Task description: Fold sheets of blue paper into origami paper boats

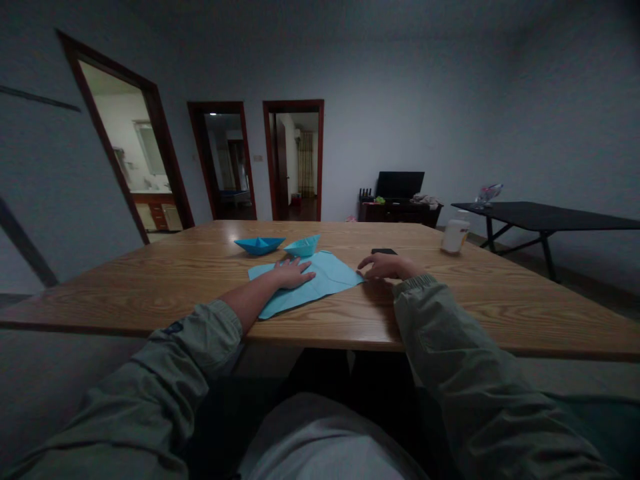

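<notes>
A light blue sheet of paper (327, 277) lies on the wooden table in front of me, with a crease visible across it. My left hand (293, 274) rests flat on its left part, fingers spread. At the sheet's right corner is my right hand (383, 266), its fingers bent down and slightly apart; whether the fingertips touch the paper I cannot tell. Just beyond the sheet stand two folded paper boats, a darker blue boat (260, 245) on the left and a light blue boat (303, 247) beside it.
Behind my right hand a flat black object (383, 251) lies on the wooden table (175, 287). A white bottle (455, 233) stands near the table's right side. Farther off are a black table (545, 215) and a cabinet with a dark screen (401, 185).
</notes>
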`<control>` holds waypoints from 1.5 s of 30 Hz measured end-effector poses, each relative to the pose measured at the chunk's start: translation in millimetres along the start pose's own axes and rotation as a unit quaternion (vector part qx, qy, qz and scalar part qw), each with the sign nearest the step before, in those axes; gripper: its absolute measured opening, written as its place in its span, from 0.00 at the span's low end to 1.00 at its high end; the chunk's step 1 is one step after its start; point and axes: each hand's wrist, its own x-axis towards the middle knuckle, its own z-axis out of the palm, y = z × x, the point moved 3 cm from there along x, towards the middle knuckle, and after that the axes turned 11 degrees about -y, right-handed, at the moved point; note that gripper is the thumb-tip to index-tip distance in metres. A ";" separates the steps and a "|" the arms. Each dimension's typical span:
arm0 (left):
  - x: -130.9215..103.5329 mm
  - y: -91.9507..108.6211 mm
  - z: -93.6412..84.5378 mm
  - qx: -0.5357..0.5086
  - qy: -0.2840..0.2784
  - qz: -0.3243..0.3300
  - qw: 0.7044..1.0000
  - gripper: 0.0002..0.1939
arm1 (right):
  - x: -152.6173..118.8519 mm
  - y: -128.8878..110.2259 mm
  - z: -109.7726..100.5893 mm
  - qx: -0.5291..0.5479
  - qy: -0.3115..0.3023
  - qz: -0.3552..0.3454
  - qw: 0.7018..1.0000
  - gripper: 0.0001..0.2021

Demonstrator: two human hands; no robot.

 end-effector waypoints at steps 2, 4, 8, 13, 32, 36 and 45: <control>2.4 6.3 0.7 0.005 0.003 0.010 1.000 0.44 | 1.6 -12.0 -9.4 -0.006 0.090 -0.008 0.996 0.17; 4.7 15.7 0.7 0.011 0.005 0.030 0.999 0.44 | 4.8 -32.8 -15.9 -0.006 0.172 -0.026 0.985 0.16; 7.8 34.3 -0.3 0.022 0.015 0.087 0.996 0.43 | 21.6 -82.8 -4.8 -0.047 0.241 -0.094 0.965 0.14; 8.8 40.2 -1.9 0.016 0.028 0.108 0.994 0.44 | 51.6 -90.9 38.0 -0.101 0.193 -0.086 0.972 0.16; 34.0 -0.9 0.5 -0.003 0.064 -0.031 0.997 0.46 | 53.6 -45.7 55.8 -0.088 0.165 0.086 0.979 0.38; 34.9 -16.5 -0.8 -0.010 0.068 -0.055 0.996 0.45 | 49.8 -46.7 55.6 -0.085 0.167 0.109 0.976 0.39; 19.8 -25.2 -11.1 -0.019 0.104 -0.057 0.993 0.45 | 45.6 -48.7 56.0 -0.088 0.192 0.148 0.966 0.40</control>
